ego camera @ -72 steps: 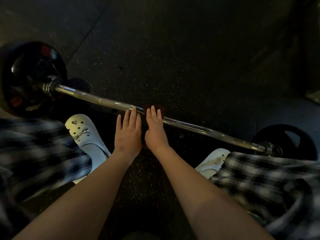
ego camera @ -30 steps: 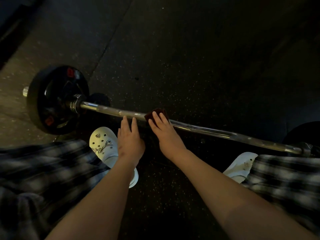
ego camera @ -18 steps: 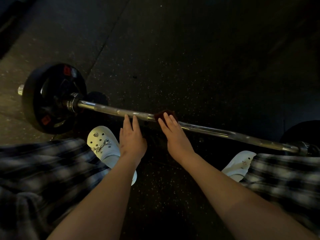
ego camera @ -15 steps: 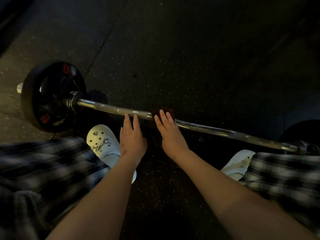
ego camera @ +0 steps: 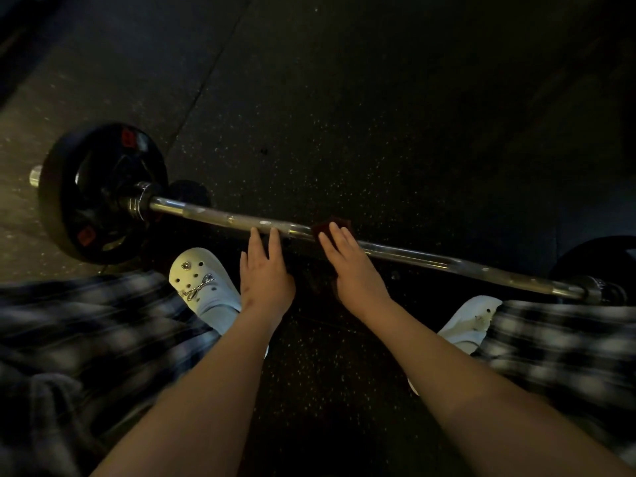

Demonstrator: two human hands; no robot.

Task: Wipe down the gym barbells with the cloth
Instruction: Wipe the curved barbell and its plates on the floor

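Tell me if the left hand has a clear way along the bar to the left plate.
Probably yes: the left hand touches the bar, and nothing blocks the stretch up to the plate.

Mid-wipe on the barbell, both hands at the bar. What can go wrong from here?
1. The bar rests on a round weight plate, and the left hand only touches it with straight fingers. It may roll toward the white shoe.
2. The right hand presses the cloth flat on top rather than wrapping it. The underside likely goes unwiped, and the cloth could slip off.
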